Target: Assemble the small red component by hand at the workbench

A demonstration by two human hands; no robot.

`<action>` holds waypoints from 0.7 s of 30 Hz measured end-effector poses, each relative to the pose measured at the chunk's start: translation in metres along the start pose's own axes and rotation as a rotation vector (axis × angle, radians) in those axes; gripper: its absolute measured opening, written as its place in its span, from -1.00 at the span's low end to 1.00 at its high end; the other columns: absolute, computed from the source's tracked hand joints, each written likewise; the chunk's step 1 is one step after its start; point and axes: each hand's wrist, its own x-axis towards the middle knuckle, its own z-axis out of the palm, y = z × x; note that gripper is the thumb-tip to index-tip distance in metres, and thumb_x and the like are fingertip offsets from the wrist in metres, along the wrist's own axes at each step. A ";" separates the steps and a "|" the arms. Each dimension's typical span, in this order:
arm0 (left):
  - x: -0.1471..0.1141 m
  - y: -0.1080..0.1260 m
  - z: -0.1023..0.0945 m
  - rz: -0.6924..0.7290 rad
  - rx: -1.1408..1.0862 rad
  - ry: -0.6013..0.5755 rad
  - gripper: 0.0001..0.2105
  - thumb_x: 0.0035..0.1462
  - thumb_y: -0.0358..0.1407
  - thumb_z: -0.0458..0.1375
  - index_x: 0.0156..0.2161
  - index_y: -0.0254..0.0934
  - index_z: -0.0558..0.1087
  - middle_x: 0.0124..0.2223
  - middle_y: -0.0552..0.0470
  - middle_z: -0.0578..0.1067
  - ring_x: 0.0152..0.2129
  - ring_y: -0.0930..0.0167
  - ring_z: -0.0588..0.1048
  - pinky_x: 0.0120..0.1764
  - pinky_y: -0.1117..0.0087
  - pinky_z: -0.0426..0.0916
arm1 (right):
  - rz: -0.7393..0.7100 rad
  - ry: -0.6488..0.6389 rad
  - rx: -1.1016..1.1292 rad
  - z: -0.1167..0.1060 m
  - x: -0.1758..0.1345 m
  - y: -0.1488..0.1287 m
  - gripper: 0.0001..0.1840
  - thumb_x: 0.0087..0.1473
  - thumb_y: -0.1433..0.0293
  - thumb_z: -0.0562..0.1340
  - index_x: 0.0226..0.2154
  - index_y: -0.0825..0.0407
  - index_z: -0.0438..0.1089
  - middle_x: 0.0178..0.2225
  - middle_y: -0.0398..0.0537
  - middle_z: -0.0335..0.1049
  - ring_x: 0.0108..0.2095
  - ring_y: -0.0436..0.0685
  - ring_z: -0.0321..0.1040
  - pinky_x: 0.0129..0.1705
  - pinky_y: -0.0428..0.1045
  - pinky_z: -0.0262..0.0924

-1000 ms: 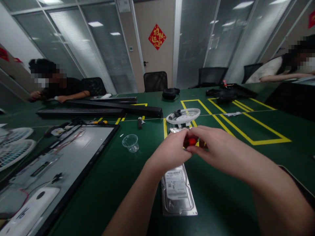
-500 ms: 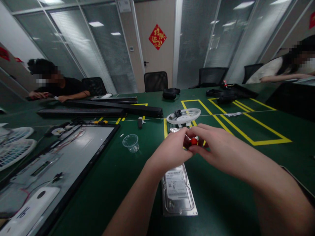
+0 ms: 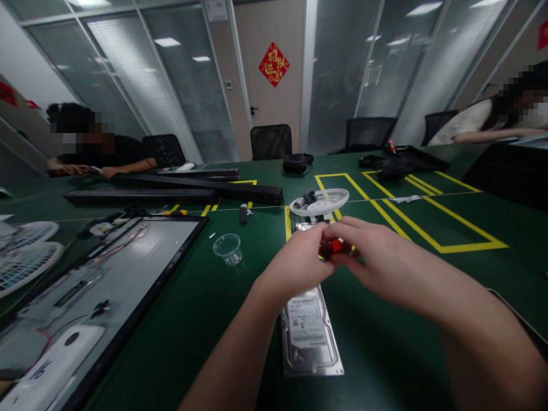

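Note:
My left hand (image 3: 303, 257) and my right hand (image 3: 368, 245) meet above the table, fingers curled inward. Between their fingertips is a small red-and-dark object (image 3: 336, 246), mostly hidden, so its kind does not show. Both hands appear closed on it. Below them a silver hard drive (image 3: 310, 331) lies label up, its far end covered by my left hand. Just beyond the fingers, part of another shiny metal piece (image 3: 303, 226) shows. Behind that sits a white plastic basket (image 3: 340, 201) with small dark parts in it.
A clear plastic cup (image 3: 228, 249) stands left of my hands on the green table. Further left lies a large opened flat panel (image 3: 149, 251) bearing a white device (image 3: 55, 365). Long black bars (image 3: 171, 196) lie behind. One person (image 3: 115, 157) sits at left, another (image 3: 475, 123) at right.
The red part between my fingers has turned or shifted slightly. My hands hold nearly the same position.

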 end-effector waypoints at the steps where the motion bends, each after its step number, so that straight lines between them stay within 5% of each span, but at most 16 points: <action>1: 0.000 0.000 0.000 0.004 -0.002 0.007 -0.73 0.13 -0.47 0.26 -0.05 -0.26 0.51 -0.04 -0.08 0.67 -0.10 0.23 0.64 -0.09 0.27 0.52 | -0.015 -0.007 0.014 0.000 0.000 0.000 -0.64 0.24 0.66 0.21 -0.07 -0.04 0.53 -0.04 -0.01 0.56 -0.07 0.22 0.50 -0.03 0.10 0.28; 5: 0.000 0.000 0.001 -0.013 0.039 0.026 -0.75 0.10 -0.42 0.31 -0.08 -0.26 0.51 -0.09 -0.08 0.67 -0.14 0.21 0.64 -0.14 0.26 0.51 | 0.005 -0.034 -0.001 0.002 0.002 0.002 -0.71 0.29 0.62 0.17 -0.13 -0.02 0.54 -0.06 0.03 0.55 -0.10 0.25 0.49 -0.04 0.13 0.30; 10: 0.001 0.001 0.001 -0.014 0.032 -0.010 -0.75 0.12 -0.45 0.25 -0.07 -0.27 0.54 -0.07 -0.09 0.68 -0.17 0.23 0.64 -0.18 0.28 0.49 | 0.064 -0.018 -0.071 0.001 0.002 0.004 -0.90 0.29 0.40 0.35 -0.12 -0.01 0.55 -0.16 0.01 0.57 -0.19 0.27 0.49 -0.20 0.10 0.28; 17: 0.001 -0.002 0.002 -0.014 0.041 0.036 -0.77 0.10 -0.44 0.29 -0.10 -0.26 0.52 -0.12 -0.06 0.67 -0.20 0.25 0.63 -0.17 0.29 0.47 | -0.047 0.016 -0.007 0.002 0.000 0.003 -0.65 0.22 0.68 0.20 -0.11 -0.03 0.54 -0.06 0.00 0.57 -0.10 0.21 0.50 -0.07 0.07 0.28; 21: 0.002 -0.001 0.000 -0.026 0.044 -0.009 -0.79 0.10 -0.39 0.30 -0.12 -0.28 0.55 -0.14 -0.08 0.68 -0.24 0.26 0.62 -0.22 0.31 0.45 | 0.030 0.005 -0.058 0.001 0.001 0.005 -0.89 0.29 0.47 0.31 -0.15 -0.02 0.56 -0.17 0.00 0.58 -0.20 0.23 0.49 -0.19 0.07 0.27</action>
